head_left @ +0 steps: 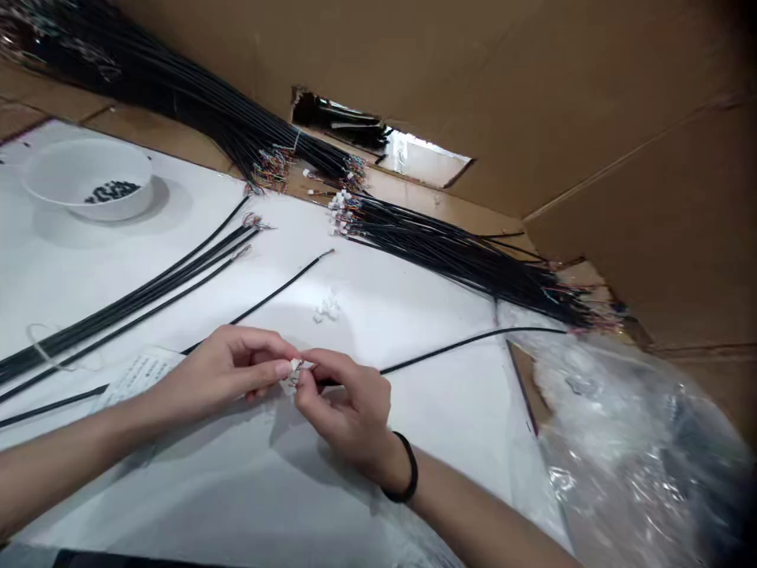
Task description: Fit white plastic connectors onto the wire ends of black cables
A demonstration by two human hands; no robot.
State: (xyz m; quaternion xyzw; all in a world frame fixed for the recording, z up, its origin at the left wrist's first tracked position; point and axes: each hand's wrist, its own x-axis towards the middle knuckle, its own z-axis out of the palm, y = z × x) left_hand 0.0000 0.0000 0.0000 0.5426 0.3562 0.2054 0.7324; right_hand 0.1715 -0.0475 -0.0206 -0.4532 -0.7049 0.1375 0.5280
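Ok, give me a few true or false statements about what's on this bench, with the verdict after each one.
The left hand and the right hand both pinch a small white connector. True.
The black band is on the left wrist. False: it is on the right wrist.
The white bowl holds small black parts. True.
The crumpled clear plastic bag lies to the left of the hands. False: it lies to their right.

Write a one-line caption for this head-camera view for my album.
The left hand and right hand pinch a small white connector over a white sheet, beside bundled black cables.
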